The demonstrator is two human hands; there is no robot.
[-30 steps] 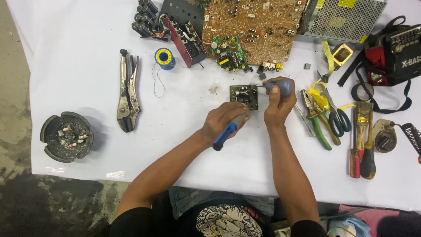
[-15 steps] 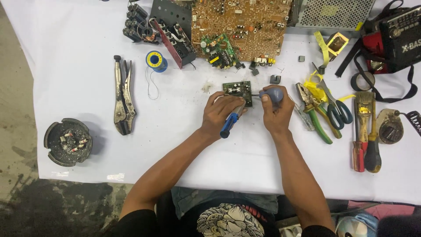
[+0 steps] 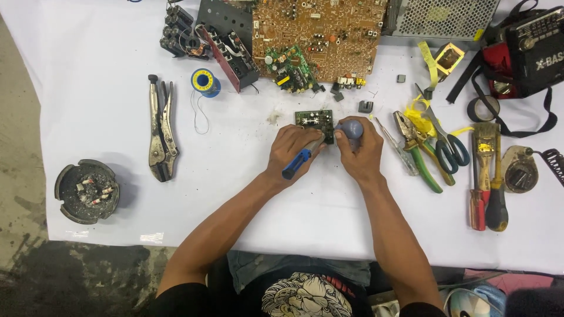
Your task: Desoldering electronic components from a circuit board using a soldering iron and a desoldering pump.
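Your left hand [image 3: 292, 151] is closed around a blue-handled tool [image 3: 298, 162], its tip toward the small green circuit board [image 3: 315, 122] lying on the white desk [image 3: 88, 70] just above both hands. Your right hand [image 3: 359, 154] grips a grey-blue bulb-shaped tool [image 3: 351, 128] against the board's right edge. Right of it: a screwdriver [image 3: 396, 145], green-handled pliers [image 3: 418, 149], scissors [image 3: 443, 138], a brush [image 3: 485, 147]. Above: a large brown circuit board [image 3: 320, 32]. Left: a solder spool [image 3: 205, 81], locking pliers [image 3: 161, 135], an ashtray [image 3: 87, 191] at the desk's edge.
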